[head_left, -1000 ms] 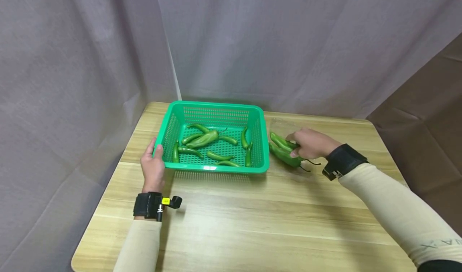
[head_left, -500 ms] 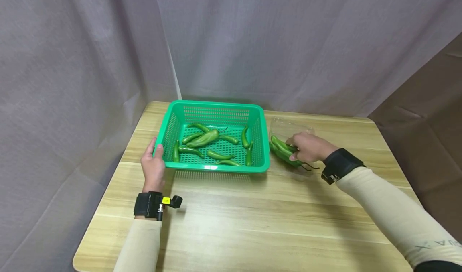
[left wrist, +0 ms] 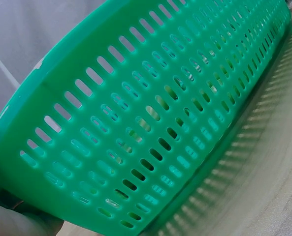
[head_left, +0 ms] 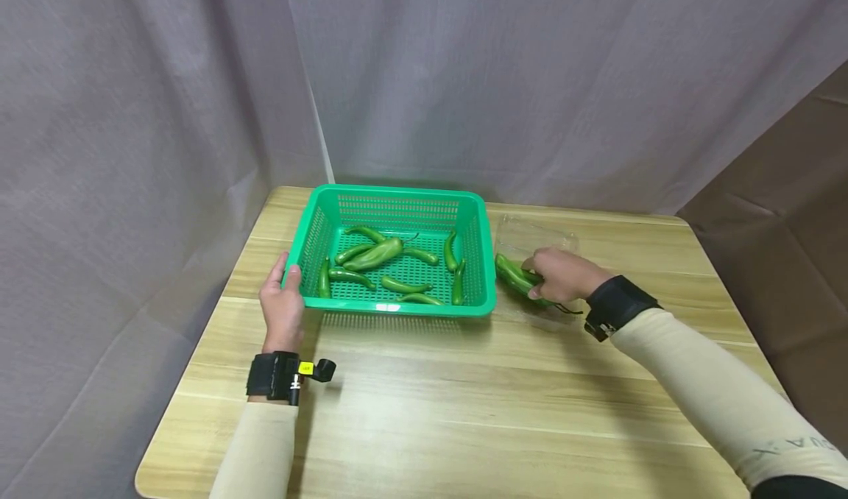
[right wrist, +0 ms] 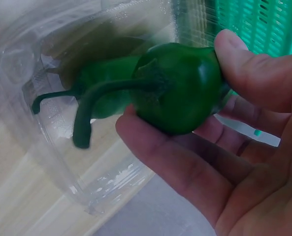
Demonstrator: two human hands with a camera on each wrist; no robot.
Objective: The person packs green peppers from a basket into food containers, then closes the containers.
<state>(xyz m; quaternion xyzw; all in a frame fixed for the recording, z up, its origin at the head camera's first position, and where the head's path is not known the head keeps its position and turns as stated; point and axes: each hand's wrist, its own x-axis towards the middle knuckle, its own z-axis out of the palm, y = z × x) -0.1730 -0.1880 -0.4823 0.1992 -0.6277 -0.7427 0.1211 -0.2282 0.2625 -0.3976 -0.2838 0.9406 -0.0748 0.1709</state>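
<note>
In the head view my left hand grips the near left corner of a green plastic basket, thumb over the rim. Several slim green chili peppers and one larger, paler green pepper lie on its slotted floor. My right hand is just right of the basket. Seen from the right wrist, its thumb and fingers hold a glossy green pepper with a long curved stem. Behind that one, a second green pepper lies in a clear plastic tray, partly hidden.
Both the basket and the clear tray stand on a light wooden table, near its back edge. Grey curtains hang behind and to the left, with a brown cloth on the right. Each wrist wears a black camera strap.
My right hand has shifted slightly left and toward me with the pepper. The two peppers, visible side by side before, now overlap. More of the clear tray shows. My left hand stays on the basket.
</note>
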